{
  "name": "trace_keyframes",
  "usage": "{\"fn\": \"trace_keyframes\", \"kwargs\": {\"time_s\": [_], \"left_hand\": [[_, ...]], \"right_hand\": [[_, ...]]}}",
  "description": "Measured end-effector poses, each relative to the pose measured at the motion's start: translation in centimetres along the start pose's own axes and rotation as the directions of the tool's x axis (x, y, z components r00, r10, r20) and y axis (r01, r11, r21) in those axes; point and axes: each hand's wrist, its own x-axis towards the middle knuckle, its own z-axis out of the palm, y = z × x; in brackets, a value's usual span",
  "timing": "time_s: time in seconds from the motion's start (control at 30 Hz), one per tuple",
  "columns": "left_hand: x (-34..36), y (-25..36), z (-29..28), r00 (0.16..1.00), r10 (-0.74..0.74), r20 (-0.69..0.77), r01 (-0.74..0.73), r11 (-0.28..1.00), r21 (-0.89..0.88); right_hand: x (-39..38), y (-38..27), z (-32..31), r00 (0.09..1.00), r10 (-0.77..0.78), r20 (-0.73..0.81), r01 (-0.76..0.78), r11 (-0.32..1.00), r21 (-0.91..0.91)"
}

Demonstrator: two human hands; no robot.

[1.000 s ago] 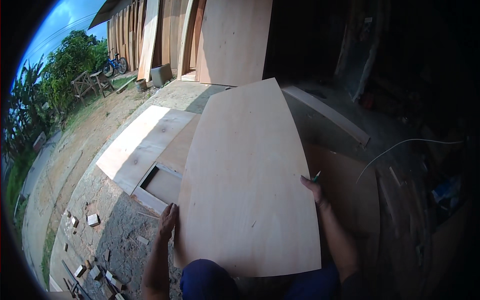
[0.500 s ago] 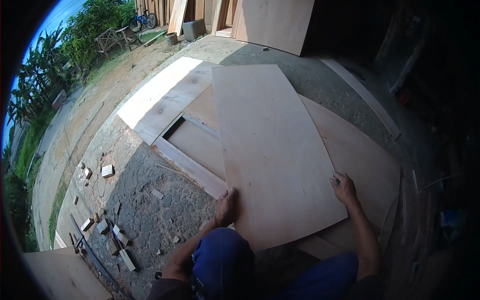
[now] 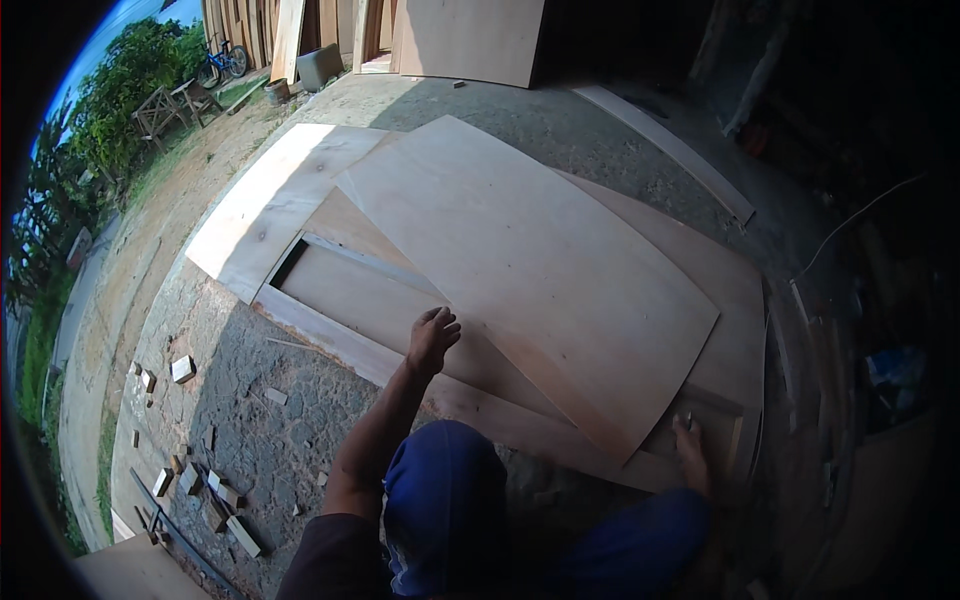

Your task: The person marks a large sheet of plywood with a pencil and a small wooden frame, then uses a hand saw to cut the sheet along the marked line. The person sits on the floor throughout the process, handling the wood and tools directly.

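Panel [image 3: 540, 270] lies askew across the frame [image 3: 330, 336]. Blocks [image 3: 191, 481] sit on concrete [image 3: 300, 425] to its left; long board [image 3: 668, 151] lies behind, right.

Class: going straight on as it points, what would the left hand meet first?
The left hand would probably meet the upper plywood panel, or pass just over its edge; depth is unclear.

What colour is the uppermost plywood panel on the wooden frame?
The uppermost plywood panel is pale tan with small dark specks, best seen in the head view.

Downward head-worn view (a wide fisheye)
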Motion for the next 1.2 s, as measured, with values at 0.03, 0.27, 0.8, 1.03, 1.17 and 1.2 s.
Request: {"fn": "trace_keyframes", "kwargs": {"time_s": [0.03,0.27,0.8,1.03,1.17,1.2], "left_hand": [[1.5,-0.1,0.1,0.995,-0.024,0.1,0.028,0.999,-0.039],[6.0,-1.1,1.7,0.982,-0.165,-0.089,0.156,0.983,-0.1],[-22.2,-4.7,-8.0,0.948,-0.316,-0.022,0.317,0.942,0.114],[-29.8,-5.0,-12.3,0.758,-0.647,0.088,0.545,0.701,0.459],[-28.3,-1.0,-13.0,0.651,-0.753,0.098,0.336,0.4,0.853],[-27.5,0.7,-13.0,0.657,-0.75,0.073,0.227,0.289,0.93]], "right_hand": [[-0.1,-0.8,0.7,0.995,0.046,0.088,-0.052,0.996,0.069],[-1.0,-6.5,7.6,0.993,0.059,-0.105,0.022,0.768,0.64],[-5.9,7.1,-2.1,0.773,-0.545,-0.326,0.544,0.833,-0.102],[-7.4,15.2,-1.4,0.86,-0.461,-0.22,0.475,0.88,0.009],[-9.9,15.1,-0.8,0.873,-0.426,-0.237,0.443,0.896,0.025],[-10.7,14.9,-0.7,0.874,-0.423,-0.241,0.441,0.897,0.025]]}}
